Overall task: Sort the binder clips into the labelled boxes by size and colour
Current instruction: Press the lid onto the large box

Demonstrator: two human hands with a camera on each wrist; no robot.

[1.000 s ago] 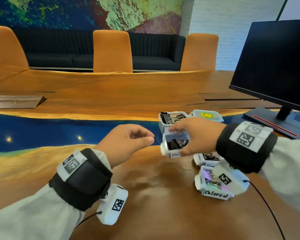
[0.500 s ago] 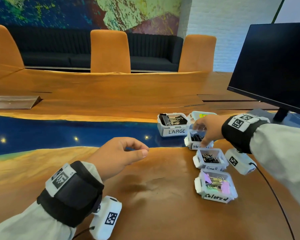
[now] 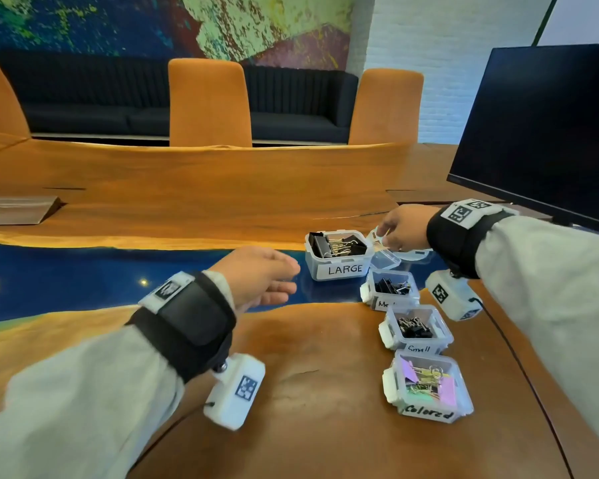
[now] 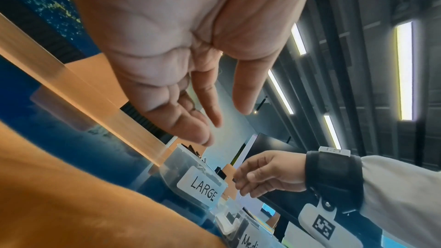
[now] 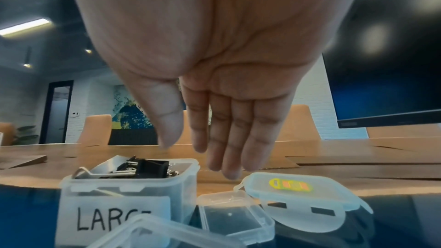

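Four clear boxes stand in a row on the table. The LARGE box [image 3: 339,267] [image 5: 124,195] holds big black clips, the Medium box [image 3: 391,292] and the Small box [image 3: 417,331] hold smaller black ones, and the Colored box [image 3: 429,392] holds pastel clips. My right hand [image 3: 382,236] [image 5: 195,156] reaches behind the LARGE box with straight fingers. Its fingertips are just above the edge of a loose blue-rimmed lid [image 5: 303,191] and hold nothing. My left hand [image 3: 287,274] [image 4: 226,116] hovers left of the LARGE box, fingers relaxed and empty.
The Medium box's hinged lid [image 5: 236,212] lies open between the LARGE box and the loose lid. A dark monitor [image 3: 550,133] stands at the right. Orange chairs [image 3: 210,105] line the table's far side. Bare wood lies in front of my left arm.
My right hand set the Medium box down in the row, let go and reached back to the loose lid. My left hand drifted forward toward the LARGE box.
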